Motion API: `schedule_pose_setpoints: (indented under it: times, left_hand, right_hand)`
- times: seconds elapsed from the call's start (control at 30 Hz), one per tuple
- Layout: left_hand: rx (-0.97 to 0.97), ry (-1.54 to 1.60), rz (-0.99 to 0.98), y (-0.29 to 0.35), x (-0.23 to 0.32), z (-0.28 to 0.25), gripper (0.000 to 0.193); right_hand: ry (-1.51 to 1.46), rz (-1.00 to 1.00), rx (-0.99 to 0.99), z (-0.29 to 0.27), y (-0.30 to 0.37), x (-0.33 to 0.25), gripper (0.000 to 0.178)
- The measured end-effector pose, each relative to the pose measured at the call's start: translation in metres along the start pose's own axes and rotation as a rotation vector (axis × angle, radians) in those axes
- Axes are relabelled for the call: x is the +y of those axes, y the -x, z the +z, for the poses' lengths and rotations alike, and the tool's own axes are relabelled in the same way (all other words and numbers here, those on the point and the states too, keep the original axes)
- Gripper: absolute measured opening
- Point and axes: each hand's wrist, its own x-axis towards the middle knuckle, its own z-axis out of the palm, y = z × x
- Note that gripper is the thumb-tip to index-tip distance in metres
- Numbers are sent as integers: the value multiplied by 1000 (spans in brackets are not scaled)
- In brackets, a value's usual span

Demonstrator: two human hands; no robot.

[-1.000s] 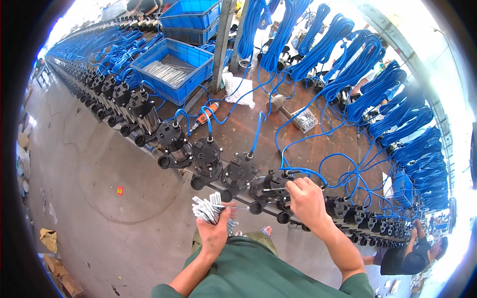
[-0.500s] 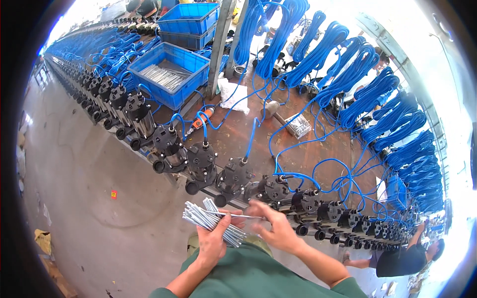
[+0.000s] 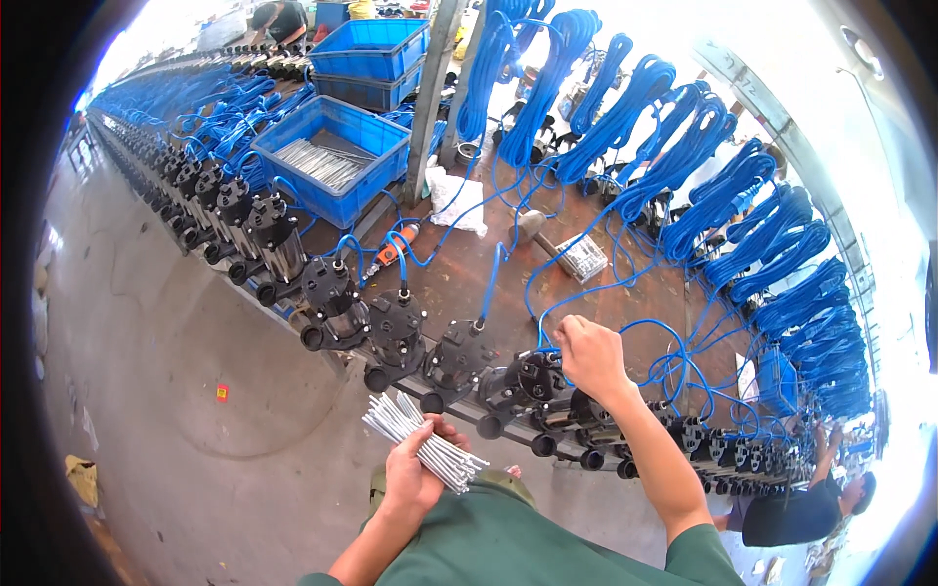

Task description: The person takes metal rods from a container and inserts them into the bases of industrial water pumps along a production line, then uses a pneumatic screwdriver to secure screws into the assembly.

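Note:
My left hand (image 3: 415,474) is closed around a bundle of thin silvery metal rods (image 3: 399,418), held at a slant in front of my body. The rods stick out on both sides of the fist. Over the bench edge, my right hand (image 3: 592,356) is closed, fingertips pinched together, just above and right of the black top of a pump (image 3: 535,378). What the pinch holds, if anything, is hidden. To the left stands another black-topped pump (image 3: 459,354) with a blue cable rising from it.
Pumps line the bench edge both ways. A blue crate (image 3: 337,161) holds more rods. On the brown bench (image 3: 449,283) lie an orange power tool (image 3: 396,244), a mallet (image 3: 532,227) and a box of small parts (image 3: 583,258). Coiled blue cables (image 3: 625,117) hang behind. A co-worker (image 3: 796,513) is at right.
My right hand has moved away from the rod bundle, up and right to above a pump. The left hand still holds the bundle, nearly in the same place.

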Motion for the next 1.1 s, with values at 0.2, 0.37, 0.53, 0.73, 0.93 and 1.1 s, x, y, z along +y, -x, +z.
schedule_pose_setpoints:
  times: [0.2,0.37,0.53,0.73,0.93,1.1]
  left_hand:
    - [3,-46,95,4,5,0,14]
    - [-54,18,71,2,5,-3,16]
    - [-111,13,103,5,4,-2,17]
    - [-65,-158,70,-2,-4,4,18]
    - [123,-153,-16,-13,-7,-2,15]
    - [86,-398,-87,-20,-3,-17,13]
  right_hand:
    - [133,-31,-78,1,-12,-2,14]
    - [296,-304,-220,28,-3,-7,16]
    - [-313,-88,-19,-7,40,-91,34]
    - [-790,275,-222,0,89,-115,17]
    - [-887,519,212,-35,125,-66,7]
    - [-282,563,355,-84,124,-10,5]
